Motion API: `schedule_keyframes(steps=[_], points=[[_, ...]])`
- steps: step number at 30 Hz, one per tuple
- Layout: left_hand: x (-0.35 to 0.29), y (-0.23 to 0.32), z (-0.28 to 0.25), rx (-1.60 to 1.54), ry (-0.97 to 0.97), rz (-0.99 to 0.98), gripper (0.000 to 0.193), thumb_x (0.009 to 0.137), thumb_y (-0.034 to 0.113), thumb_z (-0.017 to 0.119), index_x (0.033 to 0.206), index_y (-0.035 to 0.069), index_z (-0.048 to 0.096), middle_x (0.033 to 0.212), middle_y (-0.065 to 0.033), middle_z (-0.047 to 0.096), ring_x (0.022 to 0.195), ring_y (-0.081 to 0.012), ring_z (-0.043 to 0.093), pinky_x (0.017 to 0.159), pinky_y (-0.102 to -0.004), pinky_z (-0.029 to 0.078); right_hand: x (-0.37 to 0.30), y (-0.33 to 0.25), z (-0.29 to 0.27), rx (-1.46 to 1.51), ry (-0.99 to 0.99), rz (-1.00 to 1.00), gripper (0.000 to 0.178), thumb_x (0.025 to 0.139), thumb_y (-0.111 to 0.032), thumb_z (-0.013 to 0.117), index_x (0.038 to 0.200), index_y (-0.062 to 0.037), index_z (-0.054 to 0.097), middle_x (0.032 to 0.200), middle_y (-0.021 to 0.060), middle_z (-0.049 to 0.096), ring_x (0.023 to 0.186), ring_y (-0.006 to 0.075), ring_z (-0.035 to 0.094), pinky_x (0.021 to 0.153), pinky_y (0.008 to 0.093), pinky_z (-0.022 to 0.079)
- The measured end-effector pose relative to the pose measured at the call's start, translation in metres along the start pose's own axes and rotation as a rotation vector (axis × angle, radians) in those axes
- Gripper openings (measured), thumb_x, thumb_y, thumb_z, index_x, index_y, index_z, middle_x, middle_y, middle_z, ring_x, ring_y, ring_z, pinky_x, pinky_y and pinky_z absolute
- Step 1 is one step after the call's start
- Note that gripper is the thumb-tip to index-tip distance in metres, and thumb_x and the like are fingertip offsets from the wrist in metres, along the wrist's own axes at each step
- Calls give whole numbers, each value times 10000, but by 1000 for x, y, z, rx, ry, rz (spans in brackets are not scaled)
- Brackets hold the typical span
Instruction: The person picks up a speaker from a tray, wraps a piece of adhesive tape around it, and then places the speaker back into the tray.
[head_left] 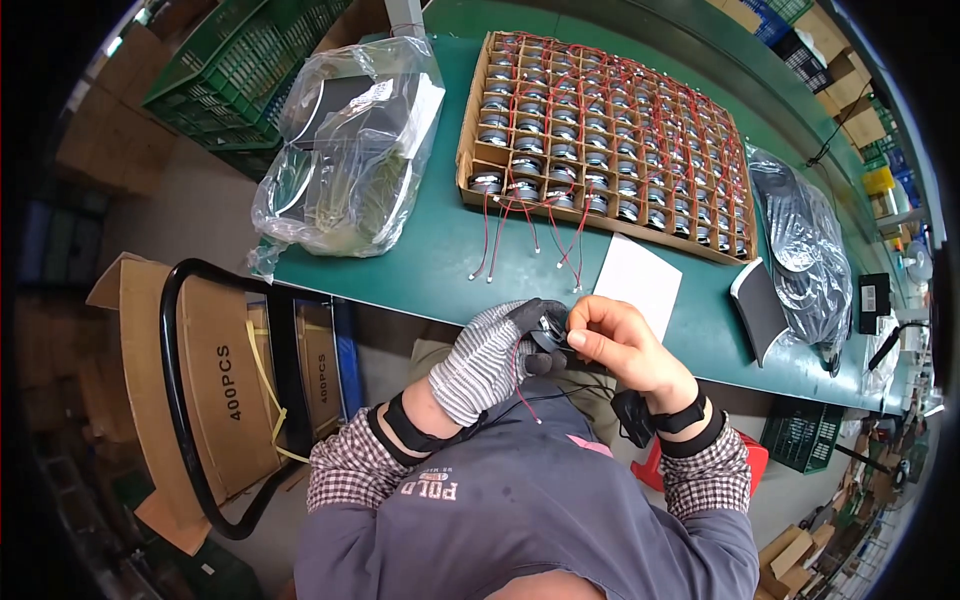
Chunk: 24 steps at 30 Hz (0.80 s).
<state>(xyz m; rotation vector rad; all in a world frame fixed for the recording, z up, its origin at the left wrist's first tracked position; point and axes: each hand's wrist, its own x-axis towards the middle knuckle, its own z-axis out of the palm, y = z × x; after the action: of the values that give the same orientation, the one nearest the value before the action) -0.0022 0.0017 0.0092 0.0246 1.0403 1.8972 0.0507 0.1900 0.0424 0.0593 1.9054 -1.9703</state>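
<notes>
My left hand [474, 362], in a grey-and-white striped glove with dark fingertips, is closed around a small round dark speaker [549, 334]. A thin red wire [518, 374] hangs down from it in front of my body. At the speaker's right edge, my bare right hand [628, 350] has thumb and forefinger pinched together; whatever they hold is too small to tell. Both hands are just off the near edge of the green table [440, 270]. Beyond them, a divided cardboard tray [610, 223] holds many similar speakers with red wires, some wires trailing over its front side.
A white sheet [650, 280] lies before the tray. Clear-bagged dark panels [350, 150] stand at the left, with another wrapped bundle [800, 240] and a curved dark panel [757, 310] at the right. A black-framed chair [180, 400] and cartons [225, 380] are left of me.
</notes>
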Motion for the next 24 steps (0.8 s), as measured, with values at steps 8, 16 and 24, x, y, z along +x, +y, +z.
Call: schedule_keyframes(steps=[8,16,24], points=[[0,-3,0,-205,58,-60,307,924,277,471,1042,12,574,884,-70,614,719,-167,616,604,-229,477,4,3,4,22,40,23,138,874,-142,573,810,-46,498,714,-40,477,655,46,461,589,191,394],[1,-5,-4,-238,60,-40,288,923,268,478,1034,22,577,870,-60,612,714,-160,615,599,-229,478,9,5,7,-66,60,8,120,863,-117,577,803,-46,501,707,-37,493,635,44,471,571,193,397],[-1,-6,-1,-134,164,5,316,910,284,503,1072,18,558,856,-62,605,692,-150,603,553,-228,479,11,9,9,-115,103,-15,112,859,-103,578,798,-48,502,693,-43,487,615,35,442,547,187,369]])
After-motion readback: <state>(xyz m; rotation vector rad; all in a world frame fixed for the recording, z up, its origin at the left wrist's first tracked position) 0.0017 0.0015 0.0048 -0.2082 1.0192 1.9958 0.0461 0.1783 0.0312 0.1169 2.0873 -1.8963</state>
